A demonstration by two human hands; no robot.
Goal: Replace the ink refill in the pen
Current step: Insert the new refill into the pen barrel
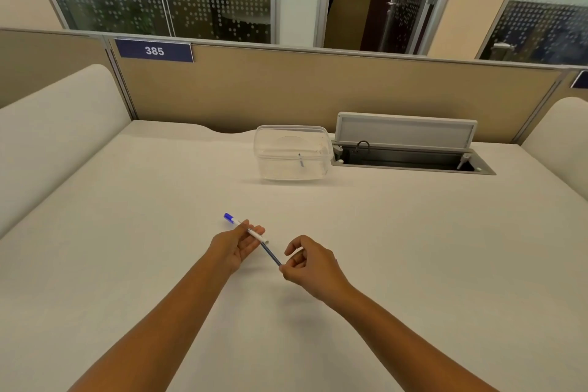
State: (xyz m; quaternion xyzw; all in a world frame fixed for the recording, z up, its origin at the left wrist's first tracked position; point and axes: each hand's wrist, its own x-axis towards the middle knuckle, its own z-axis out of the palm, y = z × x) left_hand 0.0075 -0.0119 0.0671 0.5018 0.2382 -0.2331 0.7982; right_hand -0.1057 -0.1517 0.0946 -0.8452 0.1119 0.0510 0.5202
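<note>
A person's two bare forearms reach up from the bottom of the frame over a pale cream worktop (127, 232). Just below the centre, the left hand (234, 247) holds a slim white plastic pen barrel with a blue end cap (251, 231), its fingers and thumb closed around the barrel's middle; the blue cap points toward the upper left. A thin dark blue ink refill (271, 254) sticks out of the barrel's lower right end, slanting down to the right. The right hand (310, 266), just right of centre, pinches the refill's far end between thumb and forefinger, its other fingers curled loosely. Both hands hover a little above the worktop. Higher up, at centre right, a clear plastic box with a lid (291, 153) stands on the worktop, with a small blue-tipped piece (300, 160) inside it; what that piece is cannot be told. Just to the right of the box, a grey cable hatch (407, 143) in the worktop stands open. Behind runs a tan partition panel (318, 89) carrying a blue sign reading 385 (154, 50) at upper left.
</note>
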